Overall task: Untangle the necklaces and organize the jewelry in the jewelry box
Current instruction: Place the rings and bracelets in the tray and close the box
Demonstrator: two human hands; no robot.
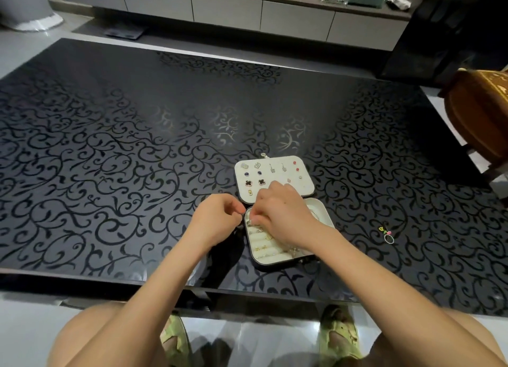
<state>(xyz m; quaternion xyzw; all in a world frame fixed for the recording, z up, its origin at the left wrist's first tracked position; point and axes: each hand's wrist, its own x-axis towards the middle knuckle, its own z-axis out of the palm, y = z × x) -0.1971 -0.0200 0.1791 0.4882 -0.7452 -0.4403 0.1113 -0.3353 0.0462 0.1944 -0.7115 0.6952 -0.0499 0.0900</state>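
Observation:
A small white jewelry box (327, 215) lies open on the black patterned table (137, 147). Its lid panel (305, 180) carries several earrings in rows. The lower tray holds ring rolls (264, 243) with several small gold pieces. My right hand (286, 215) is over the tray's upper part, fingers curled down at the top ring roll, pinching something small and silvery; what it is I cannot tell. My left hand (217, 221) is at the box's left edge, fingertips pinched together; whether they hold anything is unclear. No necklace shows clearly.
A small ring with coloured charms (387, 234) lies on the table to the right of the box. A wooden chair (478, 111) stands at the far right. The table's near edge runs above my knees and green slippers (341, 333).

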